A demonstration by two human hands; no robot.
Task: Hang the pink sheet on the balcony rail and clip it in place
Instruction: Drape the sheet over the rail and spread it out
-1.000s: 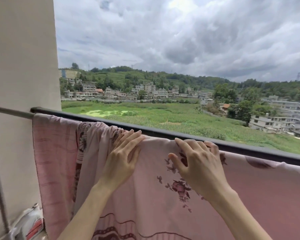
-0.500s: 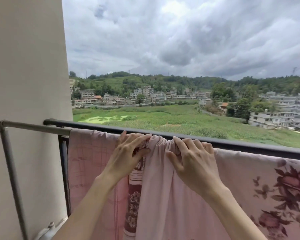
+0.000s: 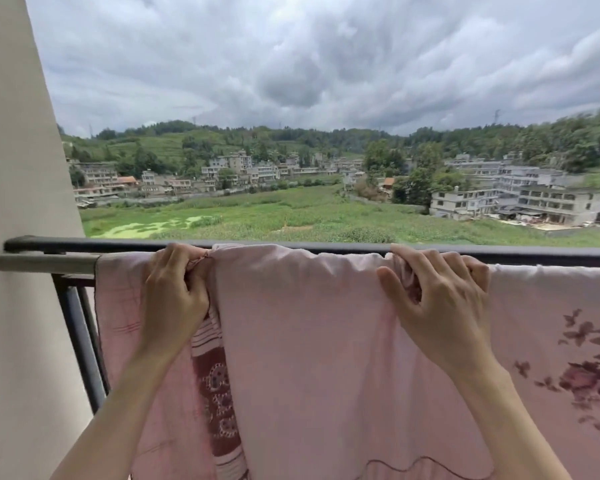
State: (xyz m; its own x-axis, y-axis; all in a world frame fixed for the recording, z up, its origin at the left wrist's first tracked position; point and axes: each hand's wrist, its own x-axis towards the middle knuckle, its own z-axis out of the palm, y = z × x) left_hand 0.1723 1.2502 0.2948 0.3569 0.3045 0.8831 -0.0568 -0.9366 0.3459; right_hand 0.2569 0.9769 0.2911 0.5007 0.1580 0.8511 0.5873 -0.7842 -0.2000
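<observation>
The pink sheet (image 3: 312, 341) hangs over the dark balcony rail (image 3: 343, 247), which runs across the view from nine o'clock to three o'clock, and the cloth falls toward six o'clock on the near side. The left hand (image 3: 174, 299), at about eight o'clock from the middle of the view, has its fingers curled tight round a bunched fold of the sheet just under the rail, with a knot of gathered cloth poking out at the knuckles. The right hand (image 3: 437, 306), at about four o'clock, also grips the sheet: its fingers hook over the top edge at the rail while the thumb sticks out to the left, and a small wad of fabric is caught in the palm. Between the two hands the cloth lies fairly flat and plain pink. Below the left hand a dark red patterned band (image 3: 219, 393) runs down toward six o'clock, and a dark floral print (image 3: 582, 375) shows toward three o'clock. A grey metal bar (image 3: 39, 262) comes in from nine o'clock, meeting the sheet's left edge, in front of a pale wall (image 3: 18, 168). Beyond the rail, toward twelve o'clock, lie a green field (image 3: 291, 216), buildings (image 3: 520, 199), wooded hills and a cloudy sky.
</observation>
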